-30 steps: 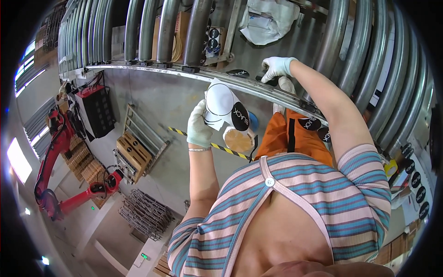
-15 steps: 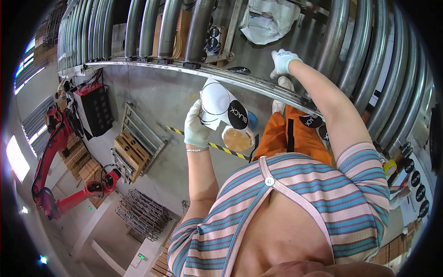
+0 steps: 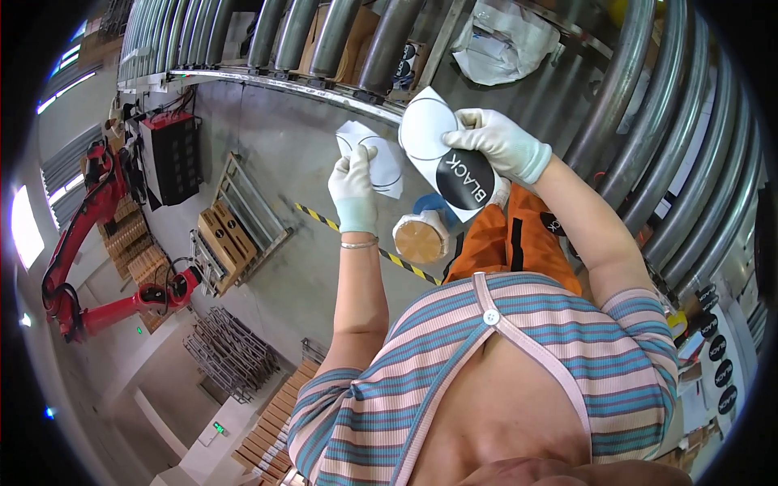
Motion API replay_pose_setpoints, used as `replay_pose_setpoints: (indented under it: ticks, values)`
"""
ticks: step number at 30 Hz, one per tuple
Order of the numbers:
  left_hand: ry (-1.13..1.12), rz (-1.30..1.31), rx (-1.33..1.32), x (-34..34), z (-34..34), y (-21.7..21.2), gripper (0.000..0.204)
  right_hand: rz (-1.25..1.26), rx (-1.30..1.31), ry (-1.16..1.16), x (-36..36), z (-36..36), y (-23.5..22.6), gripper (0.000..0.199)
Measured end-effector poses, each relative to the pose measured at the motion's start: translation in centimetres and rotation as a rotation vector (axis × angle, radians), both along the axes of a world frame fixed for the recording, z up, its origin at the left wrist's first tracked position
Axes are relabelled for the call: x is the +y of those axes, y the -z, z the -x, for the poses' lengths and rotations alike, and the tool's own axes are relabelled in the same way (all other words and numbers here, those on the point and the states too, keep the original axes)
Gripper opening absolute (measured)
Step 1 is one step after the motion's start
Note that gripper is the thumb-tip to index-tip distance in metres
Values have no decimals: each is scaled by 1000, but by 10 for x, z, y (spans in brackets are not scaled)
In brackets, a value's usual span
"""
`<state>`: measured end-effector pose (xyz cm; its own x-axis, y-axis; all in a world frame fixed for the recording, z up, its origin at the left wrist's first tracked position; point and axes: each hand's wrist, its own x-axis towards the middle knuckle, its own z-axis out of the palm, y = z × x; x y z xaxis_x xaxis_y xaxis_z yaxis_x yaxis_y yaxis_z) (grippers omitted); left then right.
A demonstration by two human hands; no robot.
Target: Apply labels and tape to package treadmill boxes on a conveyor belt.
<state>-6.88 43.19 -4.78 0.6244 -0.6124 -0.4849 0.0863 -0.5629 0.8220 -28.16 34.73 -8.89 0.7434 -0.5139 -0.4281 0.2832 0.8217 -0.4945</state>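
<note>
Both of my hands wear white knit gloves. Pinched in my left hand (image 3: 353,190) is a piece of white paper (image 3: 387,172) with a curved outline on it. My right hand (image 3: 504,146) grips the edge of a white label strip (image 3: 425,130) that bears a round black label (image 3: 466,180) with pale lettering. The two papers are apart, with the strip to the right of the left hand's paper. Below them a roll with a brown core and white wrapping (image 3: 420,240) stands near my orange trousers (image 3: 494,251), a blue round thing (image 3: 433,207) beside it.
Metal conveyor rollers (image 3: 640,89) curve along the far side and right, behind a steel rail (image 3: 284,85). A white bag (image 3: 504,44) lies beyond. Red robot arms (image 3: 73,235) and a stack of cardboard (image 3: 227,247) stand left. More black labels (image 3: 717,348) hang at right.
My right hand was empty over the gap in the rollers. It has come left and taken hold of the label strip. My left hand keeps the white paper, now separate from the strip.
</note>
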Motion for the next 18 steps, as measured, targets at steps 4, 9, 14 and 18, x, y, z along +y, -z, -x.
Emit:
replay_pose_setpoints:
  ticks: [4, 9, 14, 18]
  values:
    - [364, -5, 41, 16, 9, 5, 36, -4, -29, 9, 0, -4, 0, 17]
    - [196, -50, 413, 14, 32, 0, 24, 257, 254, -18, 6, -14, 6, 35]
    - [98, -26, 649, 11, 27, 2, 22, 1526, 456, 8, 3, -2, -12, 49]
    - [9, -30, 773, 8, 38, -1, 23, 1600, 458, 45, 7, -14, -7, 41]
